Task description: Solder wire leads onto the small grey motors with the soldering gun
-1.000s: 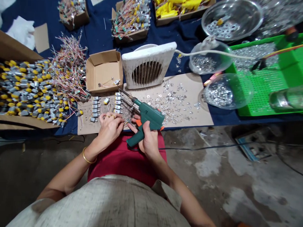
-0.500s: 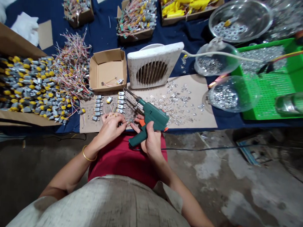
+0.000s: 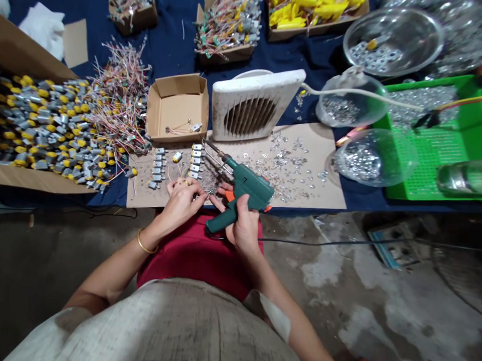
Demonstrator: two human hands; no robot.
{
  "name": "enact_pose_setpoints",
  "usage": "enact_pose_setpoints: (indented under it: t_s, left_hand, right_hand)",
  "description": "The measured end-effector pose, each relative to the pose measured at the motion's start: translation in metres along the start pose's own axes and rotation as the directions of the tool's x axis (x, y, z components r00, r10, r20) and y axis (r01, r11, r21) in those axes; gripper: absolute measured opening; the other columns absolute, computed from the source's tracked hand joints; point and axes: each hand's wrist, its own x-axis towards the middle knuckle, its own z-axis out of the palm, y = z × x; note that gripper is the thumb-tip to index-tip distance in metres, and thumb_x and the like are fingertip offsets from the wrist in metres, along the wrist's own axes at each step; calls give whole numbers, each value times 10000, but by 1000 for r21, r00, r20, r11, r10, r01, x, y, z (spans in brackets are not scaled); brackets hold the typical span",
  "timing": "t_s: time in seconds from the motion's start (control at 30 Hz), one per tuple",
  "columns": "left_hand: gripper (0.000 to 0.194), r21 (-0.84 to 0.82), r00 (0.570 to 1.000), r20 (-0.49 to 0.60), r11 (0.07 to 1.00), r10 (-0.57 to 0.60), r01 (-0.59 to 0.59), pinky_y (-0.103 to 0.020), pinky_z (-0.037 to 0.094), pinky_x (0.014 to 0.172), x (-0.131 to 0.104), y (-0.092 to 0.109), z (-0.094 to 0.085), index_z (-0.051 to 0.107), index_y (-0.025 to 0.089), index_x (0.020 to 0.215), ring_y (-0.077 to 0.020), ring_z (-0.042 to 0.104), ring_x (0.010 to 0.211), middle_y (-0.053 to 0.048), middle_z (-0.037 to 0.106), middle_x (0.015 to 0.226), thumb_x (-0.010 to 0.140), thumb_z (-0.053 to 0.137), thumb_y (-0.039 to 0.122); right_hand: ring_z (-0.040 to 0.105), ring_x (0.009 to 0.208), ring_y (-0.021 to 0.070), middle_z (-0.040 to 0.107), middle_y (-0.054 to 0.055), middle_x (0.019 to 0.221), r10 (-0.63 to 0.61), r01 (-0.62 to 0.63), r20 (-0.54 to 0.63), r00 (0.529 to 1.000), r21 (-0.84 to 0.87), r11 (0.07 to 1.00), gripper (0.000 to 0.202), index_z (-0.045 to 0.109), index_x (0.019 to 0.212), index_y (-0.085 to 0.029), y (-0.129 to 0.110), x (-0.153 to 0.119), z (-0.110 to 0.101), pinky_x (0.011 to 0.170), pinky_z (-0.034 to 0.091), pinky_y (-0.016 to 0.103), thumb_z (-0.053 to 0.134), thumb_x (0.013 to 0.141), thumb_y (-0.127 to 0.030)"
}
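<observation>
My right hand (image 3: 245, 225) is closed on a green soldering gun (image 3: 251, 186) with an orange trigger, its metal tip pointing up and left. That hand's fingertips reach toward my left hand (image 3: 185, 197), which is closed in a pinch at the cardboard's front edge. Small shiny metal pieces (image 3: 210, 191) show at its fingertips; their exact kind is too small to tell. Just beyond my left hand stand two short rows of small motors, a left row (image 3: 158, 164) and a right row (image 3: 196, 160), with a single motor (image 3: 177, 156) between them.
A small carton (image 3: 177, 107) and a white vent fan (image 3: 255, 107) stand behind the cardboard sheet (image 3: 317, 151), strewn with metal bits. Left are a big box of motors (image 3: 57, 126) and a wire heap (image 3: 119, 97). Right are plastic bowls (image 3: 403, 160) and a green basket (image 3: 428, 139).
The view has shifted slightly, so the table things sit a little further right. Both hands keep nearly the same pose, the soldering gun still in my right hand.
</observation>
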Motion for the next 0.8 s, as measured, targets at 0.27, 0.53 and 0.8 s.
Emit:
enact_pose_setpoints:
  t_s: [0.27, 0.53, 0.8]
  left_hand:
    - [174, -55, 1000, -2, 998, 24, -24, -415, 224, 945, 0, -4, 2, 662, 223, 820, -206, 524, 1055, -19, 662, 1039, 925, 557, 313]
    - [162, -66, 1000, 2, 997, 26, -26, -423, 220, 957, 1, -7, 4, 663, 220, 815, -209, 523, 1052, -19, 662, 1048, 915, 563, 299]
    - [154, -71, 999, 24, 997, 23, -21, -422, 229, 955, 2, -6, 1, 662, 214, 809, -210, 531, 1039, -24, 670, 1034, 905, 557, 270]
  right_hand:
    - [678, 955, 185, 701, 45, 1036, -5, 4, -23, 1000, -54, 999, 444, 634, 1047, -215, -2, -2, 4, 979, 505, 563, 736, 757, -536]
    - [675, 952, 190, 694, 56, 1062, -32, 28, -46, 998, -101, 994, 431, 631, 1044, -219, -2, -3, 3, 978, 490, 584, 722, 768, -538]
    - [666, 964, 191, 694, 46, 1035, -38, 31, -47, 998, -130, 991, 425, 636, 1011, -215, -1, -2, 2, 996, 457, 613, 713, 766, -555]
